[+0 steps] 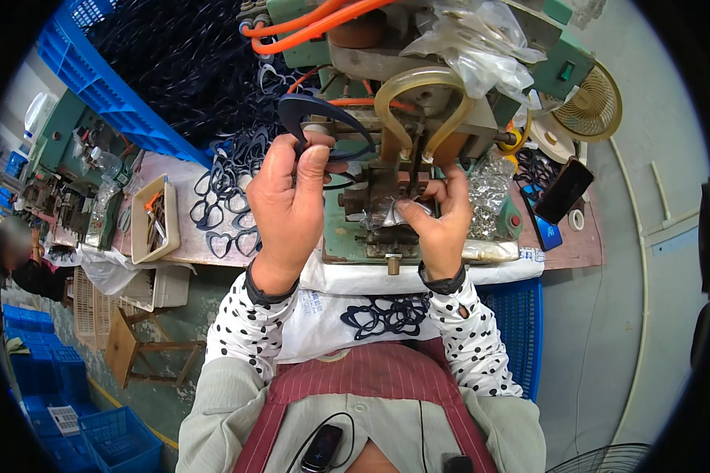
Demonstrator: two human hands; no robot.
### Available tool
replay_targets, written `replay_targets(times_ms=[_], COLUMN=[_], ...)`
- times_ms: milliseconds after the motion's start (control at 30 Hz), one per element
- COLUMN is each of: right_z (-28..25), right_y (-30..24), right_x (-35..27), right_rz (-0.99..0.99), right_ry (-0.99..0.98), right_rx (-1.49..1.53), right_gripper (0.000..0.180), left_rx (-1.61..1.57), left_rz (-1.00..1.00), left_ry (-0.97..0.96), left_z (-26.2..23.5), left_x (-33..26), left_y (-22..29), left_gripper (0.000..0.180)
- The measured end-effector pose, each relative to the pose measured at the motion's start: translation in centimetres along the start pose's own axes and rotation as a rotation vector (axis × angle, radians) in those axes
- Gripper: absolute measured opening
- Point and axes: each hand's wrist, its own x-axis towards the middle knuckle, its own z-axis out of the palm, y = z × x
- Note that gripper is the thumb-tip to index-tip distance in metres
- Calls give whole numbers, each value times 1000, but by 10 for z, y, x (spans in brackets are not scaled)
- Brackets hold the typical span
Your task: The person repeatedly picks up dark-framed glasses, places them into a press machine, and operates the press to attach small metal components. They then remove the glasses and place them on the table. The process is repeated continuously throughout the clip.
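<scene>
Working outward, we note first the dark frames [386, 317] on a white cloth [312, 319]. Beyond them, the right hand [443, 225] reaches forward to the machine [377, 191], its thumb and forefinger bent and slightly parted at the central block; we cannot tell whether they grip anything. The left hand [288, 193] is raised, fingers curled and thumb closed on the held frame [331, 113]. We record that this frame lies to the left of the right hand's fingertips and farther forward, well apart from them, its long axis running roughly left to right and dipping rightward. Of the two, the right hand is nearer the block. Farther off, we find loose frames [233, 189] on the surface [177, 252] and a heaped blue crate [134, 94].
</scene>
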Motion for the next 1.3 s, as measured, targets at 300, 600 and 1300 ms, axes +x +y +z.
replay_targets(times_ms=[300, 600, 1300], right_z=[4, 11, -49], right_y=[10, 13, 24], right_x=[-6, -13, 5], right_rz=[-38, -120, -264], right_ry=[71, 218, 272], right_rx=[131, -42, -404], right_gripper=[55, 54, 13], left_rx=[-5, -2, -8], left_rz=[7, 21, 40], left_ry=[-13, -13, 4], left_z=[2, 4, 2], left_x=[-1, -2, -2], left_y=[-3, -4, -4], left_gripper=[15, 15, 13])
